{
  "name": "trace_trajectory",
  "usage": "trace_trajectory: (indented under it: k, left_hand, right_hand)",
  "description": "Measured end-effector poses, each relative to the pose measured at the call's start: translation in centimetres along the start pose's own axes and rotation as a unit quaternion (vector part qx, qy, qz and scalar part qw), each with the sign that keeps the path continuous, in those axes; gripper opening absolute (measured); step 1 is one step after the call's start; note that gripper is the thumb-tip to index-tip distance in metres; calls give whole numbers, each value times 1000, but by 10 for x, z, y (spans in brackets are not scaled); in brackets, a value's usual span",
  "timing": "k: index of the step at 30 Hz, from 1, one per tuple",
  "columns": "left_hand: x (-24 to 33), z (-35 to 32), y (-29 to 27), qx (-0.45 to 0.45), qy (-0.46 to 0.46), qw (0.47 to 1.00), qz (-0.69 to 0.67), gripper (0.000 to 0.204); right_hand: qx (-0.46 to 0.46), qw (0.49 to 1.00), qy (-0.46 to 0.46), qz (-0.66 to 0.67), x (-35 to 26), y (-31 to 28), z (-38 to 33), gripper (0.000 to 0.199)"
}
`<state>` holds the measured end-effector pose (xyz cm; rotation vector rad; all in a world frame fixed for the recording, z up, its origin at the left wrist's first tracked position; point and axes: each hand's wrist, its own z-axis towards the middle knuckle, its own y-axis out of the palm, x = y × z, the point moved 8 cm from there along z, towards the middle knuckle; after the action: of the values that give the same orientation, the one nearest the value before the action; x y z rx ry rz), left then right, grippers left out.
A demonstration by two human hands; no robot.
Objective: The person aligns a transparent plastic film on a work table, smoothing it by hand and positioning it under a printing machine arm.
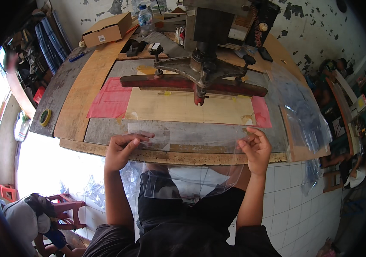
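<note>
A clear plastic sheet (191, 176) spans the space between my hands and hangs below the table's front edge, over my lap. At its left side, my left hand (121, 150) is closed with the plastic between thumb and fingers. My right hand (255, 150) pinches the sheet's right side near its upper corner. Beyond them lies a pale yellow board (187, 112) with pink-red strips (111, 97) at its ends. Above that board hangs a press head with a long red bar (230, 86), apart from my hands.
Stacked clear plastic (309, 115) covers the table's right side. A cardboard box (107, 29), a water bottle (145, 19) and a phone (264, 54) are at the back. A yellow tape roll (45, 117) lies far left. Other people sit at lower left and right.
</note>
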<state>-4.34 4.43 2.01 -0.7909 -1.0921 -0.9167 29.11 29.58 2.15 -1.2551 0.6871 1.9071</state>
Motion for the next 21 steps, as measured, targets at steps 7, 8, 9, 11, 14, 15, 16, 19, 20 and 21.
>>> trace_trajectory:
  k: [7, 8, 9, 11, 14, 15, 16, 19, 20, 21]
  left_hand:
    - [11, -12, 1, -74, 56, 990, -103, 72]
    - [16, -15, 4, -97, 65, 983, -141, 75]
    - [24, -19, 7, -120, 74, 974, -176, 79]
    - [39, -34, 7, -137, 91, 981, -101, 75]
    - [79, -46, 13, -48, 84, 993, 70, 60]
    - [89, -47, 11, 26, 77, 987, 136, 54]
    - [95, -49, 21, 16, 91, 990, 110, 43]
    - [113, -44, 74, -95, 127, 982, 107, 33]
    - [119, -41, 89, -108, 141, 976, 128, 38]
    - [125, -39, 104, -120, 155, 969, 150, 43]
  right_hand:
    - [0, 998, -24, 63, -20, 5, -12, 53]
    - [13, 997, -30, 72, -31, 5, -19, 56]
    - [14, 997, -33, 73, -42, 4, -25, 56]
    - [-50, 992, -91, 78, -73, 9, -40, 64]
    - [-88, 990, -112, 5, -105, 24, -51, 73]
    - [-128, 979, -141, -70, -118, 37, -52, 76]
    - [-117, 978, -130, -111, -126, 47, -53, 70]
    - [-171, 934, -222, -220, -154, 87, -55, 62]
    - [-155, 934, -217, -236, -158, 96, -54, 58]
    - [-161, 935, -215, -231, -158, 103, -55, 58]
